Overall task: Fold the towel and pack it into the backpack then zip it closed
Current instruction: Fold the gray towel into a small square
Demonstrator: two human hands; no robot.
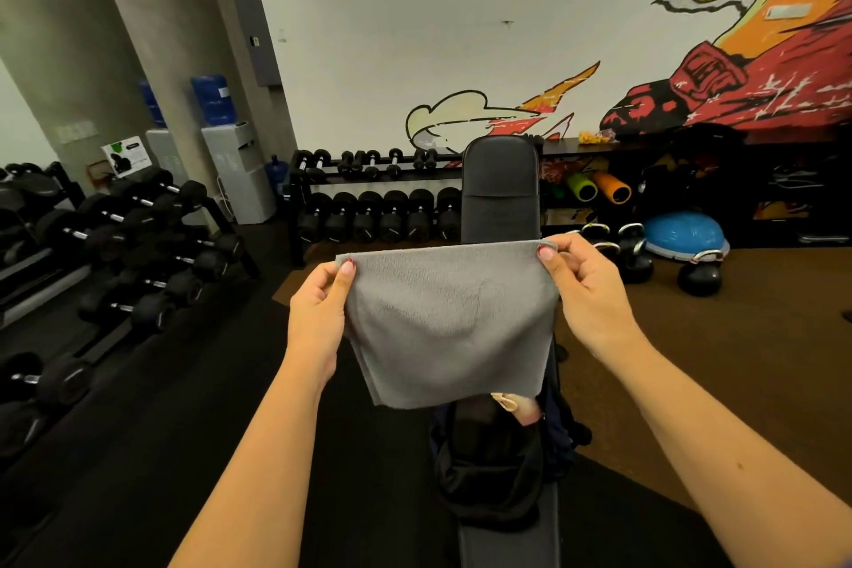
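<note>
Towel point(449, 323), grey, is hanging in the air over the worktop point(500, 184), seemingly already doubled, with its lower edge dangling just above the backpack point(493, 466). The backpack is lying dark and slumped on the worktop.

The left hand point(318, 314) is pinching the top left corner and the right hand point(585, 291) is pinching the top right corner, stretching the top edge between them.

**Risks:**
- The layers are hanging free, so the edges are likely drifting out of line on the next fold.
- A light fingertip pinch is risking a dropped corner, sending the towel to the floor beside the narrow worktop.
- A bulky fold is likely jamming the zip later.

**Hidden:**
- The towel is covering the backpack's far end.
- The opening and zip are getting lost in black on black.
- A small pinkish item point(516, 406) is peeking out under the towel's edge and can't be identified.
- The fingers behind the cloth are not showing.
</note>
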